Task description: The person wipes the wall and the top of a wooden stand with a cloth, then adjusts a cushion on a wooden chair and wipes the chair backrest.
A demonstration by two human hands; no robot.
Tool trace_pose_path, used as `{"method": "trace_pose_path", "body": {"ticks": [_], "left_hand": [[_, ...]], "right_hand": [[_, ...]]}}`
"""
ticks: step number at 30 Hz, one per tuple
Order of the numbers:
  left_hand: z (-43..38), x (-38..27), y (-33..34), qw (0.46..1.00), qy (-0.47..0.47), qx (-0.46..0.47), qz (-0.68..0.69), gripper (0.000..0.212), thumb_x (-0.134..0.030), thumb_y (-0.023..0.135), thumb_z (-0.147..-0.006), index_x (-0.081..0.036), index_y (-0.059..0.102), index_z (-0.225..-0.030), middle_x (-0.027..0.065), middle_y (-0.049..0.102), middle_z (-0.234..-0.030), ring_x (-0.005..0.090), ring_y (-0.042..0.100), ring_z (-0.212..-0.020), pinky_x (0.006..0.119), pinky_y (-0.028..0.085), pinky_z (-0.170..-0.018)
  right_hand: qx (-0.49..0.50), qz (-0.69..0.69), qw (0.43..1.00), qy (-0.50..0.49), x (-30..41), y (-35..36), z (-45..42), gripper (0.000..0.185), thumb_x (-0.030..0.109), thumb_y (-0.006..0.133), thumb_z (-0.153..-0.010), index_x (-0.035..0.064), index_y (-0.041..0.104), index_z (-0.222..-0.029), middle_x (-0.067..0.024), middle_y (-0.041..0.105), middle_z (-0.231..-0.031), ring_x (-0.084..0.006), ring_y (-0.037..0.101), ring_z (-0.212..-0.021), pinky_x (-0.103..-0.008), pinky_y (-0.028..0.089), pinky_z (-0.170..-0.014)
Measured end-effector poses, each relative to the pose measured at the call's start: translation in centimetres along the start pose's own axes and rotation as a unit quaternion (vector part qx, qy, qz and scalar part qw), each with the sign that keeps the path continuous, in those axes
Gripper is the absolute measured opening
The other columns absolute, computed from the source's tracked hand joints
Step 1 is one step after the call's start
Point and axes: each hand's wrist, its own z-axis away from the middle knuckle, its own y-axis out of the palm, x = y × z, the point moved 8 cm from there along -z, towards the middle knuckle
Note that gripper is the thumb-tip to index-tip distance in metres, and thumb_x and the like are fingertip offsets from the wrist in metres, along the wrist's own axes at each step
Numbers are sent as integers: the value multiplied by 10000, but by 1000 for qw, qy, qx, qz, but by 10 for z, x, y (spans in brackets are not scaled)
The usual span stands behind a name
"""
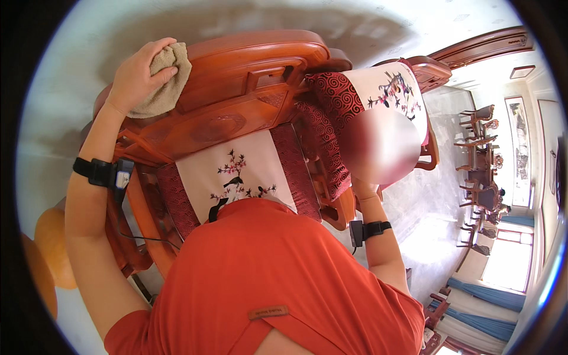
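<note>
My left hand point(144, 73) grips a folded beige-green cloth point(171, 88), its fingers curled over the top. The cloth lies against the left end of the top rail of a carved reddish-brown wooden seat back point(248, 53). Below spreads a seat cushion point(239, 164), cream in the middle with a bird and blossom pattern, dark red at both sides. Only the wrist end of my right hand point(366, 188) shows, beside several stacked red swirl-patterned cushions point(339, 95). A blurred round patch covers the rest of that hand, so its fingers and anything in them are hidden.
A carved wooden armrest point(151, 213) runs along the left, with rounded orange-yellow objects point(55, 248) beyond it. A pale wall point(248, 13) rises behind the seat. Shiny floor tiles point(426, 208) stretch right towards a dining table with chairs point(481, 177) and blue curtains point(488, 293).
</note>
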Motion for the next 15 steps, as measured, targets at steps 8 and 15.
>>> {"method": "trace_pose_path", "body": {"ticks": [8, 15], "left_hand": [[-4, -8, -6, 1000, 17, -16, 10, 480, -187, 676, -820, -157, 537, -1278, 77, 619, -1189, 293, 587, -1097, 358, 460, -918], [-3, -6, -7, 999, 25, -28, 2, 478, -225, 696, -804, -163, 556, -1256, 54, 628, -1177, 277, 597, -1083, 355, 471, -897]], "right_hand": [[-1, 8, 998, 59, -8, 16, 8, 466, 25, 608, -765, 17, 592, -1231, -223, 554, -1281, -408, 504, -1206, -510, 420, -993], [1, -21, 994, 111, 1, 38, -3, 550, 75, 614, -739, 6, 543, -1281, -216, 525, -1322, -417, 476, -1238, -528, 394, -1025]]}}
